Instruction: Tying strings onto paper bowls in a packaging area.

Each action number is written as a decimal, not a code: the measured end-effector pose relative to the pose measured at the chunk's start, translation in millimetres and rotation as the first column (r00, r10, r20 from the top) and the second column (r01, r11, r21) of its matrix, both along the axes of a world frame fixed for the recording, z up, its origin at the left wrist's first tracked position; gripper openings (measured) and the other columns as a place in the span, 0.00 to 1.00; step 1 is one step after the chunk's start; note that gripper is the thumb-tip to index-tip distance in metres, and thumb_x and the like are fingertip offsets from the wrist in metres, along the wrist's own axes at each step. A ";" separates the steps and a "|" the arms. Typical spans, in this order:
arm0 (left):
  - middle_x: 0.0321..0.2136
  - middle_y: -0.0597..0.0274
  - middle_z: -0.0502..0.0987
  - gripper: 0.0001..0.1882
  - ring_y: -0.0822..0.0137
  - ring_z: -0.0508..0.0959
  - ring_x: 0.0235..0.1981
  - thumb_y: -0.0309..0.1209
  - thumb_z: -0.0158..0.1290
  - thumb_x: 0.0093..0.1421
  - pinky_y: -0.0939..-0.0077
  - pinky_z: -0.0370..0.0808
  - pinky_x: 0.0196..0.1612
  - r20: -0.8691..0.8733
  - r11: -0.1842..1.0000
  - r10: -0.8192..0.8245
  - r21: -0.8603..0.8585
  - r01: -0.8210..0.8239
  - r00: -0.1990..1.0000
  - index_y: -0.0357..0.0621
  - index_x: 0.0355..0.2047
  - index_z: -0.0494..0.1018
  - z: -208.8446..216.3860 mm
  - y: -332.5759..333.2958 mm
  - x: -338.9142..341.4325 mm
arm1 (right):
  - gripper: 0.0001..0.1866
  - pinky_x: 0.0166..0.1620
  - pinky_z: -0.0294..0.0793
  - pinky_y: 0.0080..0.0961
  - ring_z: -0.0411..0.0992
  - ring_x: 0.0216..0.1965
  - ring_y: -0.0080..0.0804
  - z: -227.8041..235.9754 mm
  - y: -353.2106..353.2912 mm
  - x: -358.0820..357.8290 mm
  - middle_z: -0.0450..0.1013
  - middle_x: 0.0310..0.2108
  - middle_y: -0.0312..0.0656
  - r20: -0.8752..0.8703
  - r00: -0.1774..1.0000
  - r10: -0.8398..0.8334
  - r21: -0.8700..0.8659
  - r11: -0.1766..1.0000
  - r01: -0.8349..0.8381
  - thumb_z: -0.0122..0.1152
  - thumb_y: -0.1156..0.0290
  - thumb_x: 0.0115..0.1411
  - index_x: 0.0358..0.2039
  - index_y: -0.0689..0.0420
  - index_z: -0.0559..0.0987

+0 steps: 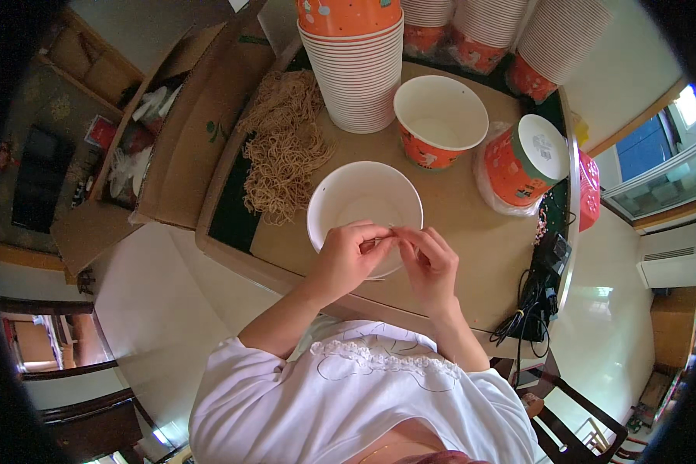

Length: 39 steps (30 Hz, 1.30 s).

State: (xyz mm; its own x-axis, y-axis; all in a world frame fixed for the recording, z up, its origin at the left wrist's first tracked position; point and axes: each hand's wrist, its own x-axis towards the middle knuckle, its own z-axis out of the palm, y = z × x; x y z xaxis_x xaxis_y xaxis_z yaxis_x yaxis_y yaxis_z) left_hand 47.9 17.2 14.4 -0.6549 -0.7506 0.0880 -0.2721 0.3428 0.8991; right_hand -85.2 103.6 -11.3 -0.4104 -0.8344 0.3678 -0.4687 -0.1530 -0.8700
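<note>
My left hand (350, 259) and my right hand (429, 267) meet fingertip to fingertip over the near right part of a white paper bucket (356, 185), whose open mouth faces up. Both hands are closed in a pinch. A thin, light bit shows between the fingertips, too small to name. Left of the bucket lies a loose heap of tan strings (286, 147). Behind it stands a tall stack of nested orange and white paper buckets (356, 77). A single open orange bucket (441, 116) stands to the right of that stack.
Farther right, upside-down orange buckets (522, 162) sit in clear plastic. More stacked buckets (553, 46) line the back of the table (472, 263). Black cables with an adapter (530, 301) lie at its right edge. A large open cardboard box (189, 131) stands on the left.
</note>
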 end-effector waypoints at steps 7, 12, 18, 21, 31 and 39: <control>0.16 0.67 0.67 0.05 0.81 0.62 0.17 0.24 0.57 0.55 0.82 0.60 0.20 -0.042 0.991 0.054 0.121 -0.049 0.998 0.37 0.33 0.78 0.3 -0.3 -0.9 | 0.04 0.21 0.61 0.17 0.63 0.17 0.20 -13.2 2.2 2.5 0.72 0.24 0.37 0.115 0.991 -0.074 0.031 0.997 0.071 0.64 0.80 0.53 0.30 0.59 0.77; 0.17 0.77 0.64 0.05 0.84 0.57 0.18 0.22 0.57 0.55 0.87 0.56 0.21 0.000 0.995 0.014 0.099 -0.014 1.000 0.38 0.33 0.78 1.6 -0.8 -1.8 | 0.04 0.20 0.62 0.19 0.64 0.17 0.21 -7.2 0.8 1.1 0.73 0.24 0.38 0.058 0.996 -0.070 0.002 0.998 0.070 0.64 0.80 0.52 0.29 0.59 0.77; 0.22 0.73 0.72 0.07 0.83 0.61 0.17 0.21 0.57 0.54 0.86 0.60 0.21 -0.027 1.000 0.002 0.030 -0.001 1.000 0.40 0.34 0.77 4.5 0.5 -4.9 | 0.04 0.19 0.62 0.20 0.64 0.17 0.23 -2.7 2.5 -1.1 0.72 0.24 0.39 0.018 0.998 -0.061 0.008 0.998 0.061 0.63 0.80 0.52 0.29 0.59 0.77; 0.25 0.70 0.75 0.07 0.82 0.64 0.17 0.21 0.57 0.53 0.85 0.62 0.21 -0.008 1.000 -0.006 -0.009 0.005 1.000 0.41 0.33 0.77 8.5 1.5 -6.1 | 0.04 0.19 0.62 0.20 0.65 0.17 0.23 -2.0 2.5 -1.3 0.72 0.23 0.39 0.029 0.997 -0.065 0.013 0.998 0.065 0.63 0.80 0.53 0.29 0.59 0.77; 0.24 0.64 0.77 0.05 0.75 0.71 0.17 0.22 0.56 0.53 0.80 0.68 0.21 0.005 0.998 0.032 -0.048 -0.032 0.999 0.39 0.32 0.74 3.3 0.0 -3.5 | 0.04 0.21 0.64 0.21 0.66 0.18 0.26 -5.4 4.3 -4.3 0.71 0.24 0.39 -0.005 0.999 -0.033 0.050 0.998 0.033 0.63 0.79 0.53 0.30 0.59 0.77; 0.24 0.64 0.76 0.05 0.77 0.68 0.16 0.23 0.56 0.54 0.81 0.66 0.20 -0.011 0.998 0.047 0.042 -0.047 0.999 0.40 0.33 0.75 8.8 -1.0 -2.0 | 0.06 0.22 0.66 0.21 0.68 0.19 0.26 -1.2 -0.2 -2.2 0.73 0.25 0.40 -0.002 1.000 -0.003 0.034 0.999 0.003 0.64 0.77 0.53 0.32 0.59 0.77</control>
State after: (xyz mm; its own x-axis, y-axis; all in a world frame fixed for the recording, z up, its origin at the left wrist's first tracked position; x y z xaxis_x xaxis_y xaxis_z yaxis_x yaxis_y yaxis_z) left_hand 45.9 16.2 23.2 -0.6179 -0.7837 0.0636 -0.2757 0.2916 0.9160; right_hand -87.4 103.3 -12.5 -0.4119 -0.8455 0.3399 -0.4708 -0.1219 -0.8737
